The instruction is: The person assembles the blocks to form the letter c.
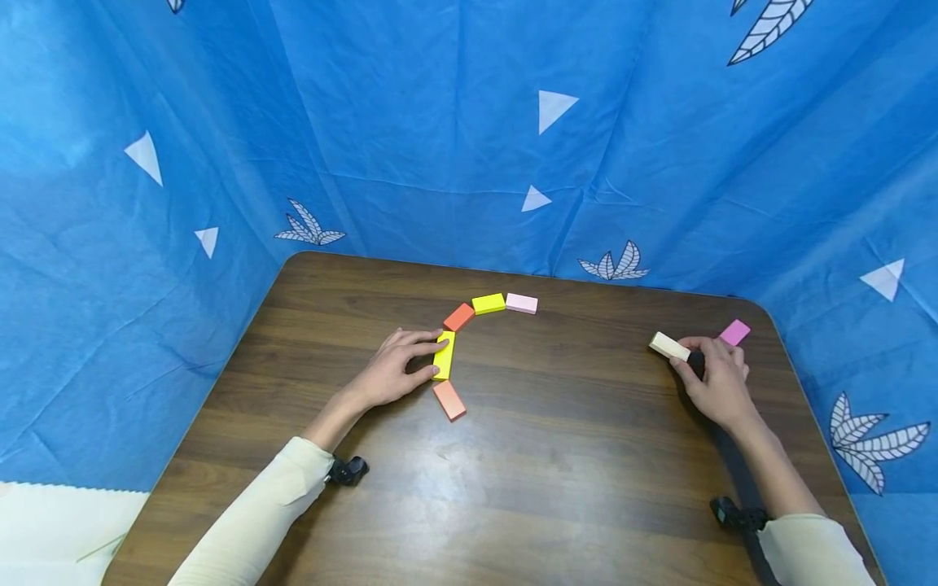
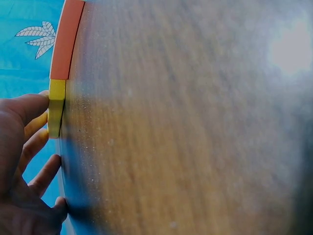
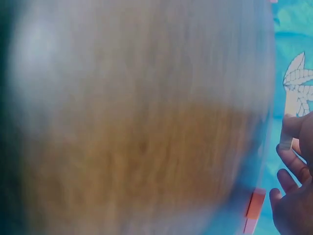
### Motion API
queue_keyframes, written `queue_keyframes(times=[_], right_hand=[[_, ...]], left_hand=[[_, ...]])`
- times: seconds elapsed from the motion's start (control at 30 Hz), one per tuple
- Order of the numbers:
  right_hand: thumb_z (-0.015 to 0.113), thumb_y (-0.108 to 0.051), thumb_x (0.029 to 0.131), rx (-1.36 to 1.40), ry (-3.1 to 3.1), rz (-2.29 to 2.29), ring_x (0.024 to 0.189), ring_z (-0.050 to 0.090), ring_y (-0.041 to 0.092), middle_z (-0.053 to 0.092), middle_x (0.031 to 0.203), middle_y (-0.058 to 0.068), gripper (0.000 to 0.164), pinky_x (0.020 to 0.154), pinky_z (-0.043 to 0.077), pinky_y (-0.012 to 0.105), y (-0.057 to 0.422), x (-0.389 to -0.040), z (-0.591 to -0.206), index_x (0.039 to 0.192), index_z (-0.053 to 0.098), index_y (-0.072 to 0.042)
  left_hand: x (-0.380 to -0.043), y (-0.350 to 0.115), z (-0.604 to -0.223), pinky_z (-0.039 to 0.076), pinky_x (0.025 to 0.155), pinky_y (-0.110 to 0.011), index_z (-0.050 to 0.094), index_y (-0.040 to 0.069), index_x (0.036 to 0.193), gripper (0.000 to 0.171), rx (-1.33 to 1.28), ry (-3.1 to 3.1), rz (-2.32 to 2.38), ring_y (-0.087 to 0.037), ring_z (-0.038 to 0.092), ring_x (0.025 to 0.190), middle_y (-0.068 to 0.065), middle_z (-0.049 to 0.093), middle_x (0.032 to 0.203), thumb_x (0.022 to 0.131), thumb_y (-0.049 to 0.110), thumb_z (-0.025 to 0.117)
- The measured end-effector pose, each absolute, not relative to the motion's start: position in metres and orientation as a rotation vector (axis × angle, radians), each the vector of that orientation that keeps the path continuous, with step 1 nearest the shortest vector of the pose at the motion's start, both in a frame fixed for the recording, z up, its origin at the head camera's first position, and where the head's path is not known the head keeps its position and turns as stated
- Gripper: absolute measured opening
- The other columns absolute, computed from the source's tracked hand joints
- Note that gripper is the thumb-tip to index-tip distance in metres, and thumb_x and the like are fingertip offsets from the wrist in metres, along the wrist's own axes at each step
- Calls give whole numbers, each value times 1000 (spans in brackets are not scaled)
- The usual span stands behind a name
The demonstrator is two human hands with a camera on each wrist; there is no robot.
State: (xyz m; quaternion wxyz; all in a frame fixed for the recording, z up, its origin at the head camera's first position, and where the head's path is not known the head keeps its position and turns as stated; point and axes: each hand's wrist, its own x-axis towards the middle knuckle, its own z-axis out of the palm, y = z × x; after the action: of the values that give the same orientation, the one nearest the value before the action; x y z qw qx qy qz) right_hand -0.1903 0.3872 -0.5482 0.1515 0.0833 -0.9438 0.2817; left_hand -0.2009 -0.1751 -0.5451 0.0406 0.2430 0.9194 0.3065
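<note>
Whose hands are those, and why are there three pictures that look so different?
There is no robot here, only a person working bare-handed. The big picture comes from a camera on the person's head, looking down. The others come from a left wrist camera and a right wrist camera, so they look closer and blurrier.

On the wooden table, five blocks make a curve: a peach block, nearer yellow block, orange block, farther yellow block and pale pink block.

The left hand holds the nearer yellow block. The right hand pinches a cream block, near a bright pink block.
</note>
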Motion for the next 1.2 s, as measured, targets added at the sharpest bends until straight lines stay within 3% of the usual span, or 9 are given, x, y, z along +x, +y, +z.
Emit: queue_keyframes(times=[0.13,0.4,0.6,0.83,1.2], right_hand=[[75,-4,98,327,-2674,853,116,46,50,65,122,31,30,89,26,62,379,-187,-548,124,64,6],[78,-3,96,440,-2667,863,95,50,30,69,117,25,32,92,26,43,362,-174,-545,123,64,6],[77,-11,100,424,-2744,869,100,42,31,67,120,24,33,84,23,34,352,-158,-536,126,62,1],[80,-10,98,501,-2749,883,110,46,33,68,121,18,33,82,26,29,334,-148,-536,126,63,-5],[80,-15,98,515,-2785,1028,110,49,28,70,114,8,32,86,37,35,303,-142,-525,125,64,-12]], left_hand=[[-201,-176,-545,12,139,-63,62,21,154,51,745,2814,940,-31,45,158,-1,51,168,105,31,72],[-201,-175,-546,13,138,-64,62,21,154,51,745,2829,940,-33,45,156,-2,53,167,104,30,73],[-201,-171,-548,13,138,-64,61,21,155,51,775,2813,924,-31,45,158,-2,51,168,106,31,71],[-200,-170,-546,13,139,-63,62,21,154,51,762,2826,928,-31,46,157,-2,52,167,105,30,72],[-198,-175,-542,14,137,-66,63,18,153,51,753,2826,965,-36,46,154,-4,54,166,104,28,74]])
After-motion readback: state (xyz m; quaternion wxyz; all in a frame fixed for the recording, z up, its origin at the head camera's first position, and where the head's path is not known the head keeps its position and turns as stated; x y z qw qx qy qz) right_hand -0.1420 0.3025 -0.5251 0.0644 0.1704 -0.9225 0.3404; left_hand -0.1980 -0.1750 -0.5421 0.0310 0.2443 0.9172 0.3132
